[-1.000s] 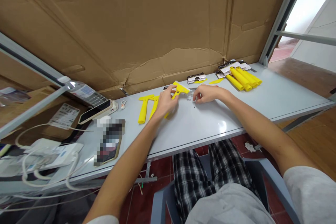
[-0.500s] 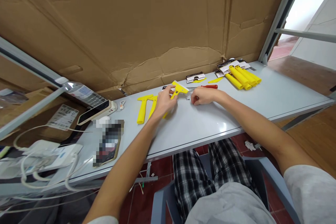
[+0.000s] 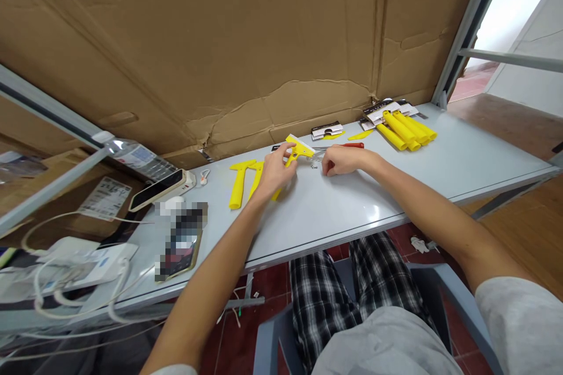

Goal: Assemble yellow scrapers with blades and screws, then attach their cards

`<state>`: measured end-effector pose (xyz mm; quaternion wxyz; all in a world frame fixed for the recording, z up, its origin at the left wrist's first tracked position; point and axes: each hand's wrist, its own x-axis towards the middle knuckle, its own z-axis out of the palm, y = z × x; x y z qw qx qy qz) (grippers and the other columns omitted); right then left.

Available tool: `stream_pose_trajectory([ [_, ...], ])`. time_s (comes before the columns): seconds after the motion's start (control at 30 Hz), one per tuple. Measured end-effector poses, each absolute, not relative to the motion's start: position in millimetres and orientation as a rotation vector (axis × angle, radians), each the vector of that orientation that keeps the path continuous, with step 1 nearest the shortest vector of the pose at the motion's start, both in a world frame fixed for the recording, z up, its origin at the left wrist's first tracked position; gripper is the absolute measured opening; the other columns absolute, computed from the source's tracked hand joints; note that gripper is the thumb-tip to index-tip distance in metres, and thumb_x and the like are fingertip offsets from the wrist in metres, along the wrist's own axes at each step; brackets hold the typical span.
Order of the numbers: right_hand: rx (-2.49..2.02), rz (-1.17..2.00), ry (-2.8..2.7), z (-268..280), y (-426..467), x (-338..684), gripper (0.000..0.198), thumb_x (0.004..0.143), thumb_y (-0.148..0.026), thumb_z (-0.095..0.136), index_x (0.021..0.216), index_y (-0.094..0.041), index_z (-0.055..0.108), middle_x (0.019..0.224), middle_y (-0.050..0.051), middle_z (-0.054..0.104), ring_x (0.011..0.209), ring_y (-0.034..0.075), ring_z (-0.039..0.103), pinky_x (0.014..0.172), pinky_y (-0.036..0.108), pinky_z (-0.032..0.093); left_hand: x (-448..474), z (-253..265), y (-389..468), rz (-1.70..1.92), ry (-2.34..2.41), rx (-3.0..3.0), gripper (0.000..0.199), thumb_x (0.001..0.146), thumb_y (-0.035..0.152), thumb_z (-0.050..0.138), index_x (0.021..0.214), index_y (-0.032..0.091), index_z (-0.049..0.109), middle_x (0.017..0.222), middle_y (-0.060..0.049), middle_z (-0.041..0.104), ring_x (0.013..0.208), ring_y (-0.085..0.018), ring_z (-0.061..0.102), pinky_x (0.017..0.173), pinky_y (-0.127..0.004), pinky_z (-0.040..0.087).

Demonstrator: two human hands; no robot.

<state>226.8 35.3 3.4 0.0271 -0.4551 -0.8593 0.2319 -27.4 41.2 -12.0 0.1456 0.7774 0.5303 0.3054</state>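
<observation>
Head view: near the middle of the far edge of the desk, a yellow scraper is grasped by the left hand. The right hand is curled just beside it; whether anything is pinched there cannot be told. Small metal bits are seen between the hands, and a red-handled tool is laid nearer the far edge. The scraper is judged light, stiff and somewhat slippery, best gripped by its handle, clear of the pale strip.
</observation>
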Motion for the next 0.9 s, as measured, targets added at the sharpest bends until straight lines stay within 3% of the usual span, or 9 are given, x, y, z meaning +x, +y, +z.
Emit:
stream_pose_trajectory([
  [0.2,-1.391,0.657,-2.646,-2.9,39.5,226.0,0.023,0.091,-0.015,0.068,0.105,-0.018,0.086,0.103,0.006,0.08,0.096,0.016,0.07,0.086,0.025,0.048,-31.0,-19.8,47.6,0.874,1.479,2.302,0.054,0.094,0.02,0.06,0.146,0.029,0.072,0.115,-0.009,0.08,0.07,-0.021,0.066,0.085,-0.038,0.055],
  [0.53,-1.409,0.626,-2.624,-6.0,40.5,227.5,0.023,0.089,-0.015,0.068,0.105,-0.018,0.085,0.104,0.007,0.079,0.098,0.018,0.069,0.086,0.026,0.049,-27.7,-14.3,44.1,0.848,1.469,2.349,0.047,0.092,0.014,0.059,0.131,0.024,0.084,0.119,-0.009,0.083,0.105,-0.03,0.074,0.102,-0.04,0.055],
  [0.7,-1.439,0.657,-2.606,-3.7,39.6,228.5,0.026,0.089,-0.016,0.07,0.11,-0.019,0.086,0.107,0.007,0.08,0.106,0.018,0.07,0.088,0.024,0.05,-27.2,-12.7,42.2,0.842,1.455,2.369,0.049,0.094,0.011,0.057,0.133,0.025,0.083,0.124,-0.009,0.083,0.111,-0.032,0.075,0.104,-0.043,0.055],
  [0.9,-1.452,0.652,-2.598,-7.3,43.9,229.9,0.027,0.088,-0.017,0.074,0.111,-0.02,0.087,0.107,0.008,0.079,0.101,0.017,0.07,0.085,0.023,0.05,-27.5,-13.6,43.4,0.856,1.404,2.384,0.044,0.099,0.017,0.058,0.135,0.027,0.082,0.127,-0.008,0.083,0.114,-0.032,0.075,0.106,-0.044,0.054],
])
